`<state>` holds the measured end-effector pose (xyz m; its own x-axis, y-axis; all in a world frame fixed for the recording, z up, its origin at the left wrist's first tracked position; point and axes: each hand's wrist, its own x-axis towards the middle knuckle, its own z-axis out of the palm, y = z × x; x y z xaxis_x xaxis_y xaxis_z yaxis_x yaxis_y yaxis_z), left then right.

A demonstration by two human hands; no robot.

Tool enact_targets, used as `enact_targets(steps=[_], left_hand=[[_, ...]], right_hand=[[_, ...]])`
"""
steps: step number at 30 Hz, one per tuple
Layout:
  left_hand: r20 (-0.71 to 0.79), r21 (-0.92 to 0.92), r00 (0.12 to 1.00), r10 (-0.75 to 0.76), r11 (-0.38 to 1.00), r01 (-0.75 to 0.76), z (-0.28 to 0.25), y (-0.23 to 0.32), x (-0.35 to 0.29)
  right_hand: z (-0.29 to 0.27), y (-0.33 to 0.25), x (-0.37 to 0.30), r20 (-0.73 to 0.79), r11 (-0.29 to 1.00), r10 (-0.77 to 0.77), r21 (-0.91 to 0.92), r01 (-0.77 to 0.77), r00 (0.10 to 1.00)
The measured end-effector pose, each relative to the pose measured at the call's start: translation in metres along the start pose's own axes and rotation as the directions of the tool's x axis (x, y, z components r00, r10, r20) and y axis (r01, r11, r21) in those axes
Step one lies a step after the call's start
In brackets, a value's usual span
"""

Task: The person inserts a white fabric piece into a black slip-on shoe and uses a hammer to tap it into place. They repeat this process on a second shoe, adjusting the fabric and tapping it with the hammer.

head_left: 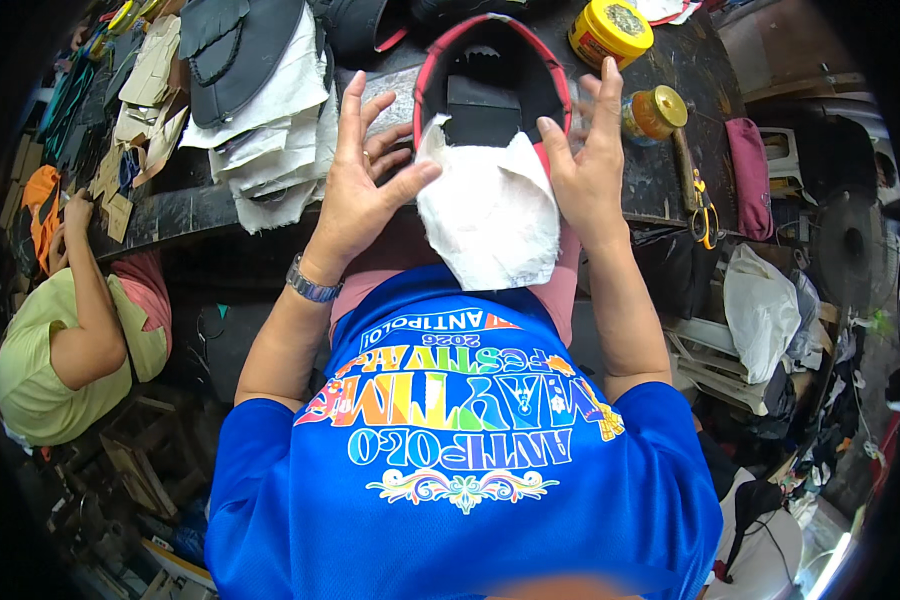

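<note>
In front of me, at the table's near edge, lies what looks like a black shoe upper (482, 88) with a curved red edge. White fabric (490, 220) with frayed edges covers its near end and hangs toward my lap. My left hand (365, 180) is on the left with its fingers spread, the thumb tip at the fabric's upper left. On the other side is my right hand (590, 180), also open, with its thumb close to the red edge. Whether either thumb presses on the piece I cannot tell. Neither hand grips anything.
Black cut pieces (240, 65) lie on stacked white fabric (275, 165) at left. At right are a yellow tub (610, 32), a gold-lidded jar (655, 113) and yellow-handled scissors (705, 215) at the dark table's (660, 185) edge. Another person (75, 340) sits at far left.
</note>
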<state>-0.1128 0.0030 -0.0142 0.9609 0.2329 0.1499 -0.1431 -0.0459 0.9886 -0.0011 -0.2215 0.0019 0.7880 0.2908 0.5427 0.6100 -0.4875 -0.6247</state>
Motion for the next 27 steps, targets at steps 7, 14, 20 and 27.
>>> enact_targets(steps=[7,14,20,27], left_hand=[[0.036,0.461,0.944,0.329,0.833,-0.308,0.008,0.017,0.006],[0.016,0.558,0.957,0.288,0.792,-0.248,0.01,0.017,0.015],[-0.005,0.548,0.968,0.249,0.811,-0.206,0.007,0.013,0.012],[-0.07,0.517,0.987,0.141,0.852,-0.085,0.001,0.008,0.0]], right_hand=[[-0.019,-0.029,-0.022,0.272,0.915,-0.292,-0.199,0.351,0.917],[-0.003,-0.003,-0.029,0.158,0.925,-0.204,-0.293,0.243,0.966],[-0.003,0.006,-0.026,-0.051,0.999,-0.036,0.004,0.036,0.998],[-0.011,0.019,-0.033,-0.051,0.977,0.173,0.136,-0.164,0.984]])
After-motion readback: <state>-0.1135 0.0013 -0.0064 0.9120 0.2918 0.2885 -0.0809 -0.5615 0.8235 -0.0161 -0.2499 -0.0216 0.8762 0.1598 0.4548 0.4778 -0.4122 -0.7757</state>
